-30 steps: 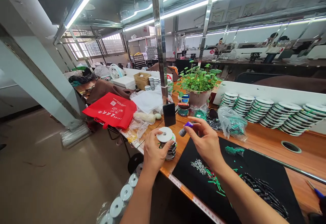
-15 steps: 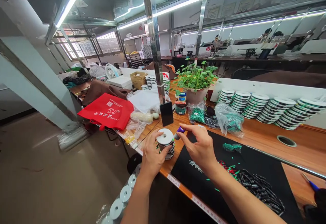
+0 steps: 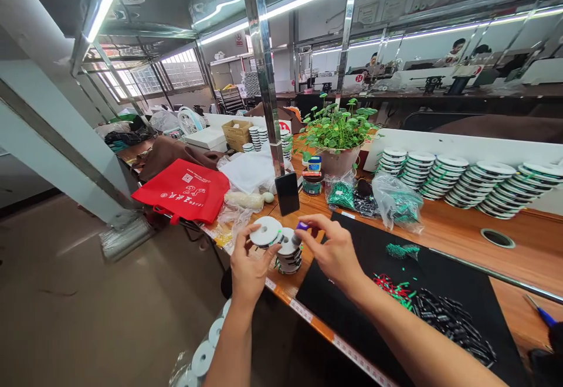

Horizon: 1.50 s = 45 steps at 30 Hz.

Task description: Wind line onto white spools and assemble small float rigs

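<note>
Between the thumb and fingers of my left hand (image 3: 247, 270) is a flat white spool (image 3: 264, 233), gripped by its edge and tilted, just left of a stack of similar spools (image 3: 289, 261). The stack stands near the table's front edge, with white flanges and dark and green winding showing. My right hand (image 3: 336, 249) pinches a small purple stamp (image 3: 301, 226) with a grey end. That grey end is down at the top spool of the stack; whether it touches cannot be made out.
A black mat (image 3: 352, 311) bears black pieces (image 3: 453, 322), red and green bits and green beads (image 3: 402, 250). Behind it are bagged parts (image 3: 398, 202), a potted plant (image 3: 338, 135) and several spool stacks (image 3: 453, 179). A phone (image 3: 287, 193) leans at the metal post (image 3: 266, 70); a red bag (image 3: 185, 190) lies left.
My left hand has moved left with the top spool, uncovering the spool beneath. My right hand has shifted left and down, bringing the stamp over the stack.
</note>
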### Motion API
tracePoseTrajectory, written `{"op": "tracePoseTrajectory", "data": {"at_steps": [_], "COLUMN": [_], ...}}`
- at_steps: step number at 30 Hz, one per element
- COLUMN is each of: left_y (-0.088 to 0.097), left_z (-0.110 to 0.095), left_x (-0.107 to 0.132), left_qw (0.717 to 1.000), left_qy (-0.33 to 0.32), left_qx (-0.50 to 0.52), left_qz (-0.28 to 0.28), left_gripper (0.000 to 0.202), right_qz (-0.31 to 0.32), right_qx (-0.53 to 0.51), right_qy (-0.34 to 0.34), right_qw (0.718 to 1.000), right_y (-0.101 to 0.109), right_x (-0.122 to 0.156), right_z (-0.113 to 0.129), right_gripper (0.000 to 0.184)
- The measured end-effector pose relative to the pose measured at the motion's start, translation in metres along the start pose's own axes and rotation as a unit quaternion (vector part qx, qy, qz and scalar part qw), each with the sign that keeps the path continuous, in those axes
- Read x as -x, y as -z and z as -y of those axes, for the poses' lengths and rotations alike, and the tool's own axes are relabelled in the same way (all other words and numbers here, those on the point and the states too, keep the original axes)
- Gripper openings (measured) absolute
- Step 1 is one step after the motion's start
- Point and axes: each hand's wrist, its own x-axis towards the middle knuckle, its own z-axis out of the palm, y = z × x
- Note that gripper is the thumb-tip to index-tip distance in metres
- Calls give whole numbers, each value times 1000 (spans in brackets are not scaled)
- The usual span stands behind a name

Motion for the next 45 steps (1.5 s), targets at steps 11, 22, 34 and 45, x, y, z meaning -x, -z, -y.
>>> {"op": "tracePoseTrajectory", "data": {"at_steps": [11,22,34,45], "left_y": [-6,9,-4,21], "left_z": [-9,7,8,37], "left_x": [1,-11,-7,-19], "left_qw": [983,999,973,994], "left_qy": [-12,-21,21,18], "left_qx": [-76,11,11,-85], "left_qz": [167,39,230,61], "left_gripper": [67,73,85,67], "right_qz": [-19,57,-5,84], "right_qx": [-1,31,-20,55], "right_qy": [-102,52,-135,41], "right_qw": [995,997,991,994], "right_y": [29,-12,27,-14], "right_x": [9,10,17,18], "right_z": [-7,-2,-9,-6], "right_gripper": [17,7,13,11]}}
